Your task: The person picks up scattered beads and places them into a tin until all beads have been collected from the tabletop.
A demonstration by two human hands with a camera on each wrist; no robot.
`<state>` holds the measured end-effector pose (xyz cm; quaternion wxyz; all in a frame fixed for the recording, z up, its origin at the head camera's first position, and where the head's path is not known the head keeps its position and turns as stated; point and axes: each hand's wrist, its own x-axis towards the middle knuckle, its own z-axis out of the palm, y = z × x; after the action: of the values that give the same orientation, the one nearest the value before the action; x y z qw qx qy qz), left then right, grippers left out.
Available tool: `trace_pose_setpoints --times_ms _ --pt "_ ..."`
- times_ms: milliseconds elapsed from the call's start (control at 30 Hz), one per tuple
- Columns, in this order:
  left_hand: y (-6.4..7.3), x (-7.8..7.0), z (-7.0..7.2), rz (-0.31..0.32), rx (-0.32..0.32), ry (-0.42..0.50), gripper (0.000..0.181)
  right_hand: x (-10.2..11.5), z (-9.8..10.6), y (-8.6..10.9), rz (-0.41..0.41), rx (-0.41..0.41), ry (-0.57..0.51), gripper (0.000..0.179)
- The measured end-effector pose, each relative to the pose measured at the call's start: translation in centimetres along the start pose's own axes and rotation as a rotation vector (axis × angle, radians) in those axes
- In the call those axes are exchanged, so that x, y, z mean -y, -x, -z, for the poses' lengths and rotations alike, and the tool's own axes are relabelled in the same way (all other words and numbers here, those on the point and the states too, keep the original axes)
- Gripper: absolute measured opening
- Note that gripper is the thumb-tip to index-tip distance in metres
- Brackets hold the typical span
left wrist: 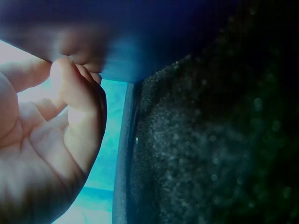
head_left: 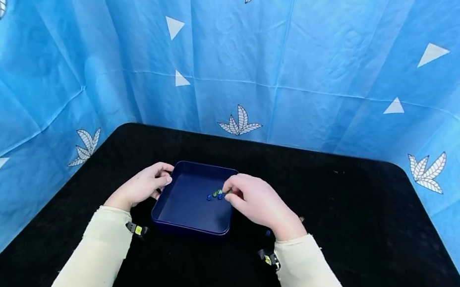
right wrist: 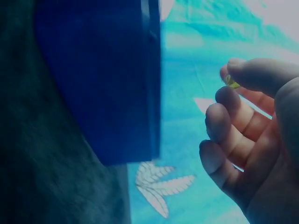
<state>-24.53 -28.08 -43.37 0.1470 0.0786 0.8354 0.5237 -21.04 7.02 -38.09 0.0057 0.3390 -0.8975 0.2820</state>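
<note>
A shallow dark blue tray (head_left: 193,215) stands on the black table. My left hand (head_left: 146,185) grips its left side, and in the left wrist view the fingertips meet the tray's outer wall (left wrist: 149,42). Over the tray's right edge, my right hand (head_left: 259,201) pinches a small yellow-green marble-like piece (right wrist: 230,82) between thumb and fingertip, the other fingers curled loosely. Beneath that hand, several small blue and green marbles (head_left: 209,197) lie in the right part of the tray.
Beside the right wrist, a dark blue marble (head_left: 268,233) and a small brownish piece (head_left: 301,219) lie on the black cloth (head_left: 354,243). A blue patterned curtain (head_left: 330,54) hangs behind the table and along both sides.
</note>
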Motion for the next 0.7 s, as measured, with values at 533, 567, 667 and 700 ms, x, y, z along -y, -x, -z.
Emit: trace_pose_setpoints --times_ms 533,567,667,700 --pt "0.1 0.2 -0.1 0.012 -0.010 -0.017 0.040 0.0 -1.5 -0.2 -0.033 -0.019 0.023 0.014" --pt "0.0 0.2 -0.1 0.013 -0.011 -0.015 0.040 0.0 -1.5 -0.2 -0.036 -0.020 0.025 0.014" --pt "-0.1 -0.1 -0.2 0.010 -0.012 -0.013 0.040 -0.2 -1.3 -0.2 -0.042 -0.030 0.022 0.016" --pt "-0.1 -0.2 -0.2 0.009 -0.016 -0.012 0.040 -0.3 -1.2 -0.1 -0.042 -0.036 0.023 0.016"
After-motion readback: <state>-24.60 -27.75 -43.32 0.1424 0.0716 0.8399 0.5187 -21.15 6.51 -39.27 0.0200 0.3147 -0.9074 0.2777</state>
